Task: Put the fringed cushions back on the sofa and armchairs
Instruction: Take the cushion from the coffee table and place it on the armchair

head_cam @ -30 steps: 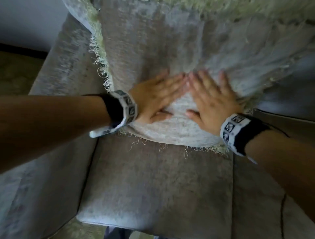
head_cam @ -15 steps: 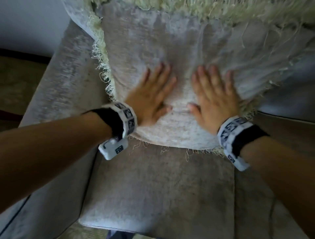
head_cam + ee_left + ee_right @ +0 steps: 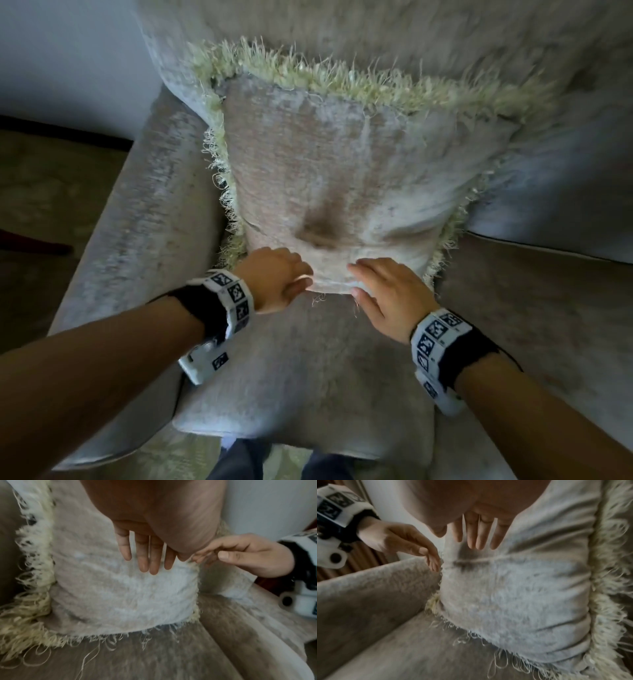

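Observation:
A grey-beige fringed cushion [image 3: 325, 164] [image 3: 120, 595] [image 3: 522, 595] stands upright on the sofa seat [image 3: 308, 377], leaning against the backrest [image 3: 411, 41] beside the left armrest. It has a pale yellow-green fringe and a dark dent low in its face. My left hand [image 3: 284, 277] [image 3: 150, 561] hovers at its lower edge with straight fingers, holding nothing. My right hand [image 3: 380, 291] [image 3: 481, 534] is next to it at the same edge, fingers relaxed and empty. Whether the fingertips touch the fabric I cannot tell.
The sofa's left armrest [image 3: 137, 222] runs beside the cushion. A second seat pad [image 3: 531, 325] lies to the right. Patterned carpet [image 3: 41, 192] and a pale wall [image 3: 68, 51] are at the left. My legs [image 3: 274, 462] stand at the seat's front edge.
Both hands, pressed flat on the cushion's face before, have drawn back to its lower edge. A dent is left where they pressed. The cushion now shows whole and upright.

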A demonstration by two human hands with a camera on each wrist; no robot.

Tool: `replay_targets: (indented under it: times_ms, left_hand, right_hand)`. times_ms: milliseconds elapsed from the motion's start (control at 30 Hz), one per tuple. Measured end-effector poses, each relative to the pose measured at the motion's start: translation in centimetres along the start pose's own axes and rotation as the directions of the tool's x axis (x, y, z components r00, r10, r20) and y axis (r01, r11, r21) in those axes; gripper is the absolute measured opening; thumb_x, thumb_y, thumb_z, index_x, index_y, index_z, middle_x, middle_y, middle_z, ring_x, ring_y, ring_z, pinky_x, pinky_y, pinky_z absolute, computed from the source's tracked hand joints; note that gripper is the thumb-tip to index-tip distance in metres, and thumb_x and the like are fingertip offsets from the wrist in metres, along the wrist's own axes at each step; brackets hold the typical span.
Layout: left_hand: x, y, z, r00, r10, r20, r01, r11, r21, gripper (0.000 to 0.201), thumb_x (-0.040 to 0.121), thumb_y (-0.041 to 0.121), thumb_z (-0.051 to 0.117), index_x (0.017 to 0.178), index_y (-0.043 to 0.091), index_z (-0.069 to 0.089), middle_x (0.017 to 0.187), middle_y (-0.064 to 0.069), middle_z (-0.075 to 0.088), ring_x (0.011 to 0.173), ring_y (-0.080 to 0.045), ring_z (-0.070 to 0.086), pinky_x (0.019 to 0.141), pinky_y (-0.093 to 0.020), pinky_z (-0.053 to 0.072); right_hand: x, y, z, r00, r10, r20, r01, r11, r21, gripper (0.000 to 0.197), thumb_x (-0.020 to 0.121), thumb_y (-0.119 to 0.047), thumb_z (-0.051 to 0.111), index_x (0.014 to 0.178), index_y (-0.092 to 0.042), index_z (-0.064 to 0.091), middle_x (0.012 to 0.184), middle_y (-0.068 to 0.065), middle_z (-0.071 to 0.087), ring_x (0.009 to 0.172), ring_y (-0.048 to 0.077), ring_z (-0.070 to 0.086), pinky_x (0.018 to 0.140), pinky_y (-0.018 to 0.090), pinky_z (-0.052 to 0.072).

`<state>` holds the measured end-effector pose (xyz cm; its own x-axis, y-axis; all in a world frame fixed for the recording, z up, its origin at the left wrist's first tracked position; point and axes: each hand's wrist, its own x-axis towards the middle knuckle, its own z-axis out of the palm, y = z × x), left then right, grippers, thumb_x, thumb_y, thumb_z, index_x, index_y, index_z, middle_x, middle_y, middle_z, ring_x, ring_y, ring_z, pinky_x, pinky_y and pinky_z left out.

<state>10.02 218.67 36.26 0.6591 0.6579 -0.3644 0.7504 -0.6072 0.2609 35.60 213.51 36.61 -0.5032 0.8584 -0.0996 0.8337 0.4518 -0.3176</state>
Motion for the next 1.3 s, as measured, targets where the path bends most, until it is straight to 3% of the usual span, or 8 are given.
replay_targets:
  times_ms: [167,300,567,733,867,1067,1200,1300]
  left_hand:
    - [-2.6,3.2,-7.5,0.997,-0.056,-0.045,0.058,0.998,0.04,0.044,0.102,0.048,0.027,0.137,0.03,0.048,0.128,0.003,0.061,0.116,-0.021,0.055,0.097,-0.04,0.04]
    - [-5.4,6.4,-14.1,0.993,-0.08,-0.083,0.086,0.994,0.074,0.045,0.103,0.047,0.025,0.136,0.03,0.049,0.126,0.004,0.062,0.113,-0.02,0.057,0.095,-0.039,0.042]
    - [-10.4,13.6,-26.5,0.953,-0.12,-0.277,0.148,0.985,0.083,0.049,0.101,0.052,0.022,0.136,0.028,0.047,0.122,0.003,0.063,0.108,-0.021,0.059,0.09,-0.042,0.047]
    - [-11.5,17.2,-29.3,0.928,-0.111,-0.357,0.118,0.993,-0.001,0.051,0.1,0.055,0.021,0.134,0.029,0.05,0.122,0.005,0.062,0.109,-0.019,0.058,0.092,-0.041,0.046]
    - [-9.8,19.3,-31.8,0.923,-0.017,-0.384,0.032,0.999,0.034,0.063,0.094,0.06,0.012,0.131,0.03,0.052,0.12,0.006,0.063,0.107,-0.018,0.059,0.09,-0.04,0.047]
    - [-6.1,24.4,-36.0,0.91,0.229,-0.347,-0.19,0.972,0.141,0.056,0.096,0.057,0.019,0.129,0.029,0.054,0.121,0.004,0.064,0.108,-0.02,0.06,0.088,-0.039,0.048]
    - [-3.0,30.4,-37.3,0.873,0.413,-0.258,-0.368,0.907,0.207,0.054,0.097,0.056,0.021,0.131,0.029,0.052,0.124,0.001,0.062,0.11,-0.023,0.059,0.091,-0.04,0.047]
    - [-1.8,36.3,-36.9,0.813,0.546,-0.201,-0.496,0.831,0.25,0.06,0.092,0.058,0.016,0.128,0.029,0.054,0.122,0.0,0.063,0.108,-0.025,0.06,0.09,-0.038,0.047]
  right_hand:
    - [-1.7,-2.5,-8.3,0.995,0.078,0.067,-0.078,0.997,-0.002,0.042,0.098,-0.037,0.044,0.133,-0.016,0.054,0.128,0.005,0.061,0.114,0.029,0.056,0.092,0.046,0.049]
    - [-3.7,-4.1,-16.0,0.976,0.175,0.13,-0.17,0.984,-0.047,0.045,0.102,-0.039,0.04,0.142,-0.019,0.046,0.138,0.004,0.054,0.124,0.028,0.051,0.098,0.046,0.044]
    - [-9.2,-6.1,-29.5,0.955,0.288,0.066,-0.284,0.957,-0.062,0.051,0.102,-0.046,0.038,0.147,-0.022,0.039,0.142,0.006,0.051,0.129,0.028,0.046,0.103,0.044,0.041]
    - [-13.0,-7.2,-34.4,0.941,0.339,-0.018,-0.339,0.934,-0.116,0.05,0.102,-0.047,0.039,0.146,-0.024,0.04,0.14,0.003,0.052,0.126,0.026,0.048,0.101,0.042,0.039]
    - [-15.5,-7.6,-36.6,0.915,0.396,-0.079,-0.403,0.906,-0.127,0.051,0.101,-0.047,0.041,0.146,-0.023,0.039,0.138,0.004,0.054,0.125,0.028,0.05,0.103,0.044,0.041]
    - [-21.6,-8.4,-38.7,0.788,0.588,-0.185,-0.608,0.79,-0.079,0.053,0.101,-0.05,0.04,0.147,-0.023,0.039,0.144,0.001,0.05,0.13,0.024,0.048,0.106,0.042,0.04]
    - [-27.9,-9.1,-39.9,0.634,0.736,-0.237,-0.76,0.65,-0.012,0.053,0.101,-0.05,0.039,0.148,-0.024,0.038,0.144,0.0,0.05,0.13,0.023,0.047,0.106,0.043,0.04]
    - [-34.0,-10.1,-39.7,0.5,0.824,-0.266,-0.847,0.529,0.047,0.056,0.1,-0.056,0.034,0.147,-0.027,0.038,0.145,-0.002,0.049,0.131,0.023,0.047,0.106,0.044,0.041]
